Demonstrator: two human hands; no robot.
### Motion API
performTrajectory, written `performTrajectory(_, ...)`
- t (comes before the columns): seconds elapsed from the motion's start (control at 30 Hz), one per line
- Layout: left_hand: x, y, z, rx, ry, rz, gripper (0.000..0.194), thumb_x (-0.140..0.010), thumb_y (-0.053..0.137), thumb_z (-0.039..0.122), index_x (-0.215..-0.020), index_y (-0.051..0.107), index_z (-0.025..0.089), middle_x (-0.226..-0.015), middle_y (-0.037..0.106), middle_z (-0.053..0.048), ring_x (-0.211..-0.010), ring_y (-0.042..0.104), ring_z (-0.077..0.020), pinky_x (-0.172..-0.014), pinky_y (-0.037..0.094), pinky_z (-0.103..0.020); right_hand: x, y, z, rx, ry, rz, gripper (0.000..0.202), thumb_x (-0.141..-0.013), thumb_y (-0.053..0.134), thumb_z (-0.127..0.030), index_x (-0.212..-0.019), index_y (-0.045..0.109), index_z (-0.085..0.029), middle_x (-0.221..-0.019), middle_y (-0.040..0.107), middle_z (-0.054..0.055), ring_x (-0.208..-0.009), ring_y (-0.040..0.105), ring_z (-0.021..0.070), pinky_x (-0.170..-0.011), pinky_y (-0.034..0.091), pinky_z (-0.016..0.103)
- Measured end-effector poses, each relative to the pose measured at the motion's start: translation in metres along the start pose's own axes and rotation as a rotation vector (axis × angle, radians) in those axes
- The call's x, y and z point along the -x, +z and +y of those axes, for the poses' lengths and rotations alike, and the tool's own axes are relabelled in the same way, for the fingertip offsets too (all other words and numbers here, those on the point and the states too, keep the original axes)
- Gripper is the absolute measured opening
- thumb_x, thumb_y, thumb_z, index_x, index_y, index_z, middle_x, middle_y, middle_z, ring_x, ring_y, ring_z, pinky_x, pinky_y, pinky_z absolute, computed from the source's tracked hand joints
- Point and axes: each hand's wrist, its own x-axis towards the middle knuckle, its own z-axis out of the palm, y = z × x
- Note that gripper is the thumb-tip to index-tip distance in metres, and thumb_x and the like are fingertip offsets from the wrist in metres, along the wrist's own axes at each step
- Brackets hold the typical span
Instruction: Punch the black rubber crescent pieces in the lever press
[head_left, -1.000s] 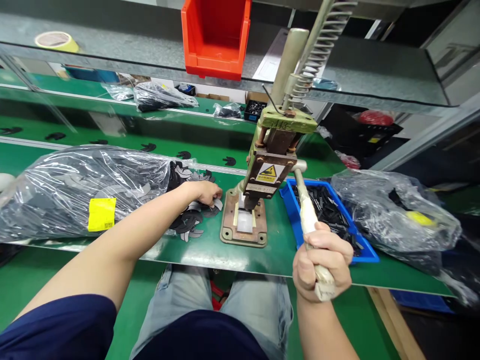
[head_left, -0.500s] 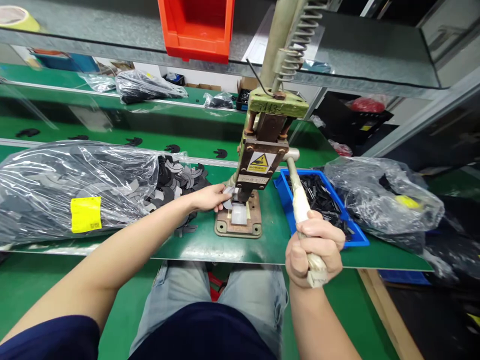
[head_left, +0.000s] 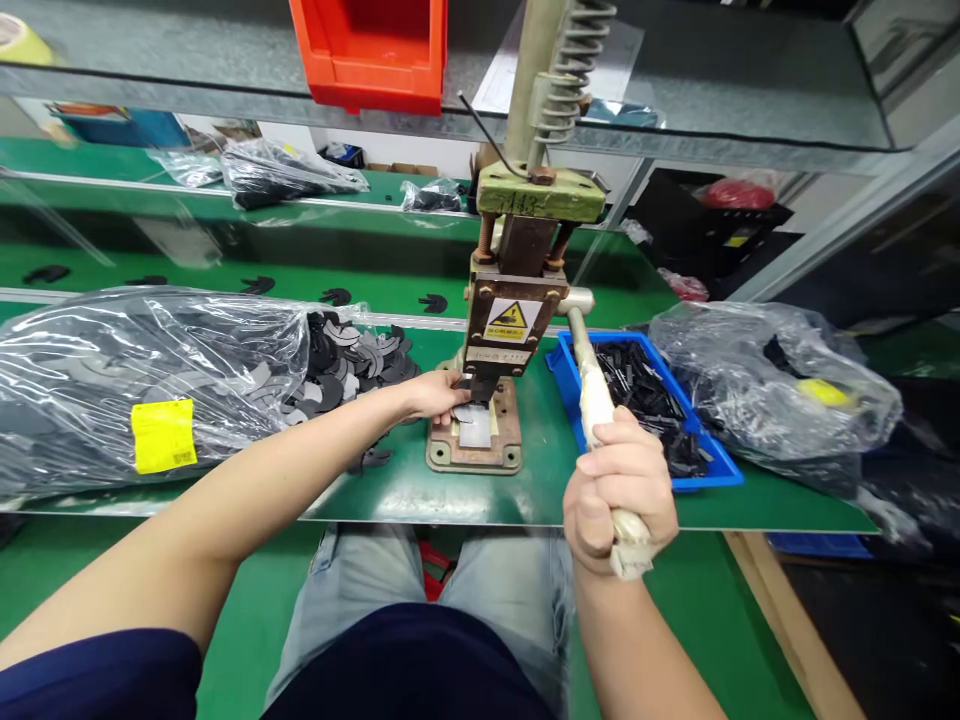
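My right hand (head_left: pixel 621 490) is wrapped round the tape-covered lever (head_left: pixel 592 392) of a hand press (head_left: pixel 511 318). At the press base (head_left: pixel 441 458), my left hand (head_left: pixel 439 396) pinches a thin curved grey piece (head_left: pixel 463 412), mostly hidden by the fingers. The fingertips are right beside the press ram (head_left: pixel 484 387), just above a pale flat plate (head_left: pixel 475 430) on the base. Whether the ram touches the piece, I cannot tell. Left of that hand, many curved black and grey pieces (head_left: pixel 349 365) spill from a clear plastic bag (head_left: pixel 150 340).
A blue tray (head_left: pixel 721 478) of small black parts stands right of the press, beside another clear bag (head_left: pixel 780 390). Several black pieces (head_left: pixel 335 297) lie in a row on the green strip behind. Above, a metal shelf (head_left: pixel 202 85) carries an orange-red bin (head_left: pixel 375 95).
My left hand has moved slightly right, bringing the curved piece further in under the ram. My right hand keeps its grip on the lever. The whole view has shifted a little.
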Motion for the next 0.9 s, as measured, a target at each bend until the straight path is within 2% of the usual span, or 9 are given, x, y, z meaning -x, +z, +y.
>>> performTrajectory(0.13,0.002,0.004,0.009,-0.028,-0.024,-0.010,0.045,-0.101,0.060,0.046,-0.135,0.061,0.017,-0.054,0.060,0.003,-0.047,0.059,-0.0148,-0.052,0.050,-0.026,0.000,-0.001,0.001,-0.005,-0.002,-0.007,0.018,-0.088,0.069,-0.030,-0.074,0.057,-0.025,-0.077,0.064,0.000,-0.092,0.068,0.0241,-0.104,0.056,0.061)
performTrajectory(0.2,0.005,0.001,0.011,-0.002,-0.016,-0.004,0.040,-0.101,0.060,0.046,-0.129,0.062,0.018,-0.060,0.064,0.001,-0.049,0.060,-0.0144,-0.051,0.050,-0.026,-0.001,-0.002,0.001,-0.009,0.002,-0.021,0.018,-0.088,0.069,-0.030,-0.075,0.058,-0.025,-0.077,0.064,0.000,-0.093,0.069,0.0241,-0.105,0.056,0.061)
performTrajectory(0.27,0.010,-0.009,0.009,0.028,0.028,-0.007,0.031,-0.102,0.056,0.044,-0.118,0.064,0.018,-0.072,0.071,-0.003,-0.051,0.062,-0.0134,-0.050,0.049,-0.026,-0.001,-0.002,0.001,-0.014,-0.003,-0.022,0.017,-0.088,0.069,-0.030,-0.075,0.059,-0.025,-0.078,0.065,0.000,-0.093,0.069,0.0243,-0.105,0.056,0.061)
performTrajectory(0.33,0.018,-0.025,0.002,0.002,0.121,0.056,0.028,-0.104,0.049,0.041,-0.108,0.064,0.018,-0.087,0.076,-0.006,-0.059,0.065,-0.0132,-0.054,0.050,-0.026,-0.001,-0.001,0.001,-0.016,-0.015,-0.005,0.017,-0.088,0.069,-0.030,-0.074,0.060,-0.025,-0.078,0.065,0.001,-0.094,0.069,0.0247,-0.106,0.056,0.062)
performTrajectory(0.43,0.035,-0.050,-0.017,-0.291,0.223,0.271,0.024,-0.101,0.053,0.040,-0.104,0.065,0.020,-0.095,0.077,-0.004,-0.077,0.070,-0.0166,-0.069,0.055,-0.028,-0.001,0.000,0.000,-0.014,-0.015,0.012,0.019,-0.089,0.069,-0.032,-0.074,0.060,-0.025,-0.077,0.065,0.001,-0.093,0.069,0.0247,-0.105,0.056,0.063)
performTrajectory(0.5,0.046,-0.057,-0.032,-0.596,0.214,0.286,0.022,-0.095,0.061,0.041,-0.105,0.068,0.022,-0.099,0.078,-0.004,-0.093,0.072,-0.0212,-0.082,0.055,-0.031,-0.001,0.000,0.000,-0.015,0.006,-0.002,0.019,-0.089,0.070,-0.032,-0.074,0.060,-0.026,-0.076,0.065,0.001,-0.093,0.068,0.0243,-0.106,0.056,0.063)
performTrajectory(0.57,0.054,-0.056,-0.045,-0.842,0.192,0.244,0.029,-0.091,0.068,0.044,-0.111,0.070,0.024,-0.110,0.078,-0.007,-0.109,0.070,-0.0268,-0.093,0.054,-0.035,-0.001,0.000,-0.001,-0.020,0.025,-0.011,0.019,-0.089,0.070,-0.033,-0.075,0.060,-0.026,-0.077,0.065,0.001,-0.092,0.068,0.0242,-0.106,0.056,0.063)
performTrajectory(0.67,0.056,-0.047,-0.057,-1.027,0.182,0.221,0.041,-0.089,0.072,0.049,-0.119,0.070,0.022,-0.124,0.074,-0.013,-0.121,0.066,-0.0331,-0.101,0.051,-0.041,0.000,0.000,-0.001,-0.020,0.032,0.002,0.020,-0.090,0.070,-0.035,-0.075,0.060,-0.026,-0.077,0.065,0.000,-0.093,0.068,0.0243,-0.108,0.055,0.063)
performTrajectory(0.9,0.041,-0.036,-0.055,-0.957,0.112,0.153,0.035,-0.090,0.072,0.043,-0.118,0.067,0.023,-0.107,0.078,-0.010,-0.111,0.070,-0.0307,-0.094,0.052,-0.038,-0.001,-0.001,-0.001,-0.007,0.027,-0.013,0.019,-0.090,0.069,-0.033,-0.075,0.060,-0.025,-0.078,0.065,0.000,-0.094,0.069,0.0243,-0.107,0.055,0.066)
